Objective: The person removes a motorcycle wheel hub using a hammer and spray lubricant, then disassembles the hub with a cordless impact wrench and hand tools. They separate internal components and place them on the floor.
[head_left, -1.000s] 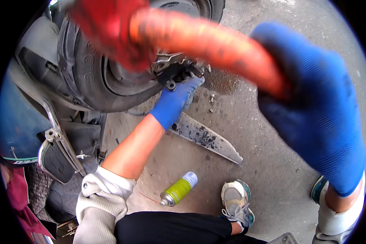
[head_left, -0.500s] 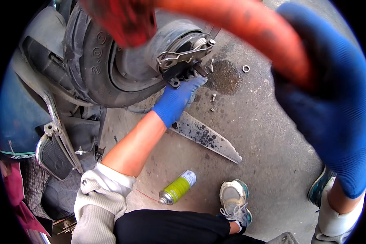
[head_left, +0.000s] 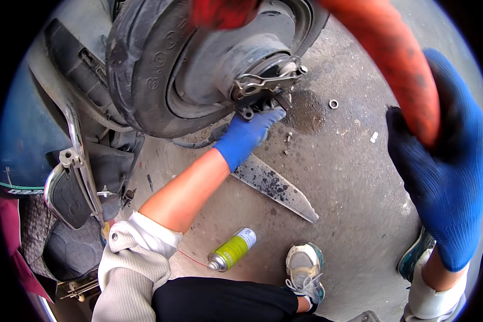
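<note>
My right hand (head_left: 445, 161), in a blue glove with dark fingers, is closed round the orange-red handle of a hammer (head_left: 410, 64). Its red head (head_left: 222, 12) hangs above the wheel, cut off by the top edge. My left hand (head_left: 247, 131), also gloved in blue, reaches to the underside of the wheel hub. Its fingers are closed on a short dark metal bar (head_left: 282, 101) beside the brake bracket (head_left: 265, 85); how far the bar runs inside the hand is hidden. The wheel with its black tyre (head_left: 139, 80) is tipped with the hub facing me.
A loose nut (head_left: 334, 104) and small bolts (head_left: 289, 137) lie near a dark oily stain (head_left: 308, 115). A grey metal strip (head_left: 276, 185) lies below my left hand. A green spray can (head_left: 232, 249) rests by my shoe (head_left: 304, 268). Left stands the scooter body (head_left: 19, 139) with a footrest (head_left: 72, 198).
The hammer and my right hand have shifted to the right and slightly down in view. The wheel and my left hand also appear further right and lower as the view has moved.
</note>
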{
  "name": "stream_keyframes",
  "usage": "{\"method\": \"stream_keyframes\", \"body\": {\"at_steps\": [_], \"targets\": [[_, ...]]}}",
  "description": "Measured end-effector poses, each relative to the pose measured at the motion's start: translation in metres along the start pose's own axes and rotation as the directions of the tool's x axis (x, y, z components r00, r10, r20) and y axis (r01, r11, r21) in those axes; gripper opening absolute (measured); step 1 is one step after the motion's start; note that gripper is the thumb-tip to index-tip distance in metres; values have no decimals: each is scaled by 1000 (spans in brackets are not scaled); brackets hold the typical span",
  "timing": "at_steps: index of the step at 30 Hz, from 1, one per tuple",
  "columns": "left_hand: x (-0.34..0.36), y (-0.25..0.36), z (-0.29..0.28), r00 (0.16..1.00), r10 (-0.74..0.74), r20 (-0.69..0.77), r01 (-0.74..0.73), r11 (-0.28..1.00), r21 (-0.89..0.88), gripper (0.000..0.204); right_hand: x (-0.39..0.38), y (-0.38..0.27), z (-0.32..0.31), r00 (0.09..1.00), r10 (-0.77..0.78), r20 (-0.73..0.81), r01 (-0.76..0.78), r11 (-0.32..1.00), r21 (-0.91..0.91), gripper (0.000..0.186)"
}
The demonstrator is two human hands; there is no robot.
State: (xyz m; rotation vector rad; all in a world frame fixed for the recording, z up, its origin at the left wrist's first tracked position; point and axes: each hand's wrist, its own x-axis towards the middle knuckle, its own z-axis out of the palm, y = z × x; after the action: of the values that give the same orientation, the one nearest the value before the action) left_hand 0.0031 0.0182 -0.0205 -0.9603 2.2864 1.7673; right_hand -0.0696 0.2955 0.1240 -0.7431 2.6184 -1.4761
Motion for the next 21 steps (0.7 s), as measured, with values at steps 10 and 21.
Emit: {"method": "stream_keyframes", "body": {"at_steps": [10,21], "targets": [[0,-10,-4,987,146,63,-143,988,-53,36,-4,4,0,958,266,110,-271,962,39,23],[-17,40,-28,895,-369,252,315,920,232,20,-57,190,-11,528,807,264,-837,443,320,15]]}}
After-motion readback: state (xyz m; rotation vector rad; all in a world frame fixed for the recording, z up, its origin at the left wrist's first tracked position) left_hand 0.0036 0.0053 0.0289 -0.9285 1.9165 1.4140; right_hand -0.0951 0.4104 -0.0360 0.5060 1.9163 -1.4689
